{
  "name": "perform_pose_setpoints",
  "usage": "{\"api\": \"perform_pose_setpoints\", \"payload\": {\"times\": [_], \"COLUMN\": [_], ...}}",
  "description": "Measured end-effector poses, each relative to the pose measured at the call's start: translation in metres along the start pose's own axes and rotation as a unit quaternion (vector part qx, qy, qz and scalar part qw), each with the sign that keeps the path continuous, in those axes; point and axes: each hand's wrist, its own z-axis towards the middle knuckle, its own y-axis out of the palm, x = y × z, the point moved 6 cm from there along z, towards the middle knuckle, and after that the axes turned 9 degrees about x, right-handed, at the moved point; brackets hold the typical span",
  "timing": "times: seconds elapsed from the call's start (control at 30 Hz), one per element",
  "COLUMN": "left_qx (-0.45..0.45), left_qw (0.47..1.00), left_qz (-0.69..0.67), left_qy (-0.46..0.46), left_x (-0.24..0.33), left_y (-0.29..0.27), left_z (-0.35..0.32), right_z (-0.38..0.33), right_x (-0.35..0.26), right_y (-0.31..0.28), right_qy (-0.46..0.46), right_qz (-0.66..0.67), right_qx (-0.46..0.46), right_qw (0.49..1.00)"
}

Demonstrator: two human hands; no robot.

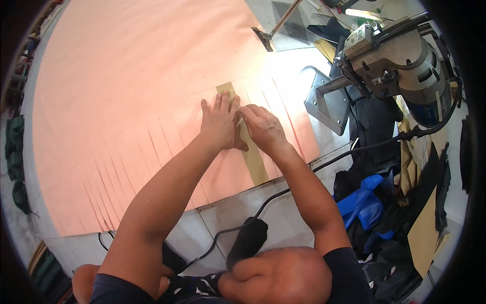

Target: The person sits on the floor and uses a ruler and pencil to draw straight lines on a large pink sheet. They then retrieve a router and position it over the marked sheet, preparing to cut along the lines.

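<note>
My left hand (221,121) lies flat, fingers spread, over the tan strip (256,169), which sits on the pink sheet (111,96) right of its middle and slants down to the near edge. If that palm lifts or bears unevenly, I judge the strip could swivel and lose its line with the thin lines (284,109) nearby. My right hand (264,129) is curled into a pinch just beside the left fingers; what is between the fingertips I cannot tell, but a hard sideways push could shift the strip or crease the sheet. Farther right, the black cord (354,150) passes close to the sheet's near corner; my foot (248,237) snagging it could drag things askew. Surface and room: dark green bundles (15,147) far left, sheet spread over pale floor tiles (195,228), cutting machine (395,71) on its metal base plate (329,104) just right of the sheet, then blue scraps (367,200) among dark scraps, and a tan board (422,235).
</note>
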Motion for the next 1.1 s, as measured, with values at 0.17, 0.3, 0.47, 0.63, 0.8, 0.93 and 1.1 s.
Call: {"api": "perform_pose_setpoints", "payload": {"times": [0.17,0.3,0.47,0.63,0.8,0.93,1.1], "left_qx": [-0.027,-0.036,-0.033,-0.036,-0.025,0.026,0.104], "left_qw": [0.999,0.998,0.999,0.999,0.999,1.000,0.993], "left_qz": [0.032,0.041,0.032,0.027,0.021,-0.001,-0.018], "left_qy": [-0.015,-0.018,-0.017,-0.017,-0.013,0.005,0.050], "left_x": [-0.001,0.001,0.003,0.001,0.002,-0.006,-0.008], "left_y": [0.001,-0.004,-0.004,-0.002,-0.002,0.004,0.018], "left_z": [0.001,-0.001,0.001,0.002,0.001,-0.003,-0.056], "right_z": [-0.062,-0.108,-0.096,-0.114,-0.179,-0.172,-0.187], "right_x": [-0.018,-0.034,-0.036,-0.035,-0.056,-0.058,-0.040], "right_y": [-0.024,-0.046,-0.047,-0.046,-0.084,-0.126,-0.129], "right_qy": [0.012,0.054,0.042,0.058,0.089,0.131,0.230], "right_qz": [0.025,0.025,0.024,-0.006,0.006,0.047,0.124], "right_qx": [-0.028,-0.036,-0.006,-0.043,-0.070,0.084,0.230], "right_qw": [0.999,0.998,0.999,0.997,0.994,0.987,0.937]}}
